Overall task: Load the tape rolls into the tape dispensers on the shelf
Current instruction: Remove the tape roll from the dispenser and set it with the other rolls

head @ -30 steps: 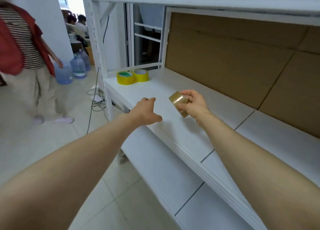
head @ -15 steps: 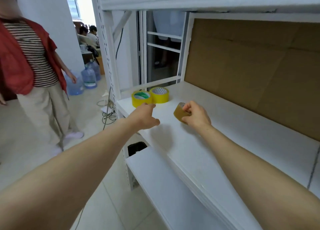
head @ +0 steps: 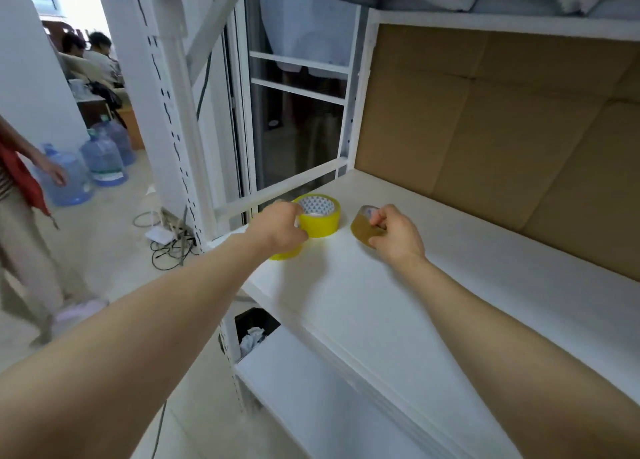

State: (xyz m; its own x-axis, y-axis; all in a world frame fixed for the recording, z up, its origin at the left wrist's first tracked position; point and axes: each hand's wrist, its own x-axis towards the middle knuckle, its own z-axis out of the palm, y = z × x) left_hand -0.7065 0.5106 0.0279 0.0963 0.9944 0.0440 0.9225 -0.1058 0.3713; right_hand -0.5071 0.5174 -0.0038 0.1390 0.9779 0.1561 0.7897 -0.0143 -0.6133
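Both hands have moved to the shelf's [head: 381, 320] far left corner. Left hand [head: 280, 228] now closes on a yellow tape roll [head: 320, 221]; right hand [head: 394, 235] pinches the brown tape roll [head: 362, 228] beside it. No dispenser shows yet.

Since a second ago the left hand [head: 282, 228] has reached forward onto the nearer yellow tape roll [head: 289, 250], now mostly covered. The right hand [head: 394, 235] has carried the brown translucent tape roll [head: 362, 226] beside the farther yellow roll [head: 320, 216].
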